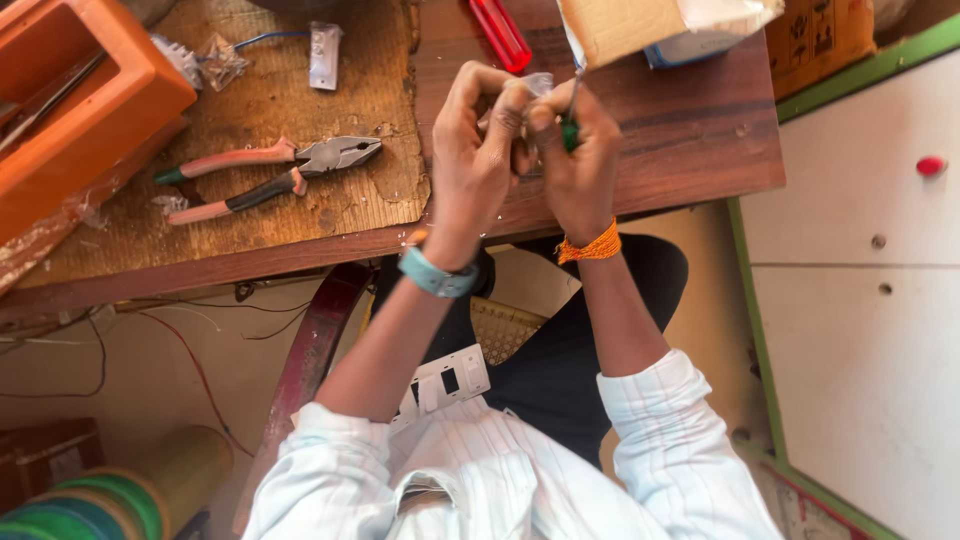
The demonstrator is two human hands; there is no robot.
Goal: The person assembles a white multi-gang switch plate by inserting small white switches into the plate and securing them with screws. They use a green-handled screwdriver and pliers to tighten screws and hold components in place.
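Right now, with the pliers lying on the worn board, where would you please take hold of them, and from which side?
Take the pliers by the two pink handles, coming from above. They lie flat and slightly spread, pointing left, with bare board around them; the metal head points right toward the left hand.

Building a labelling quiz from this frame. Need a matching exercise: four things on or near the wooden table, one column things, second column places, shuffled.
Things:
1. pink-handled steel pliers
2. red plastic screwdriver handle
3. white plastic switch plate
4. small green-handled screwdriver

Places:
A. on the person's lap
B. in the right hand, close to the left hand
C. lying on the worn board at the table's left
D. at the table's far edge, beside the cardboard box

Pairs: 1-C, 2-D, 3-A, 4-B
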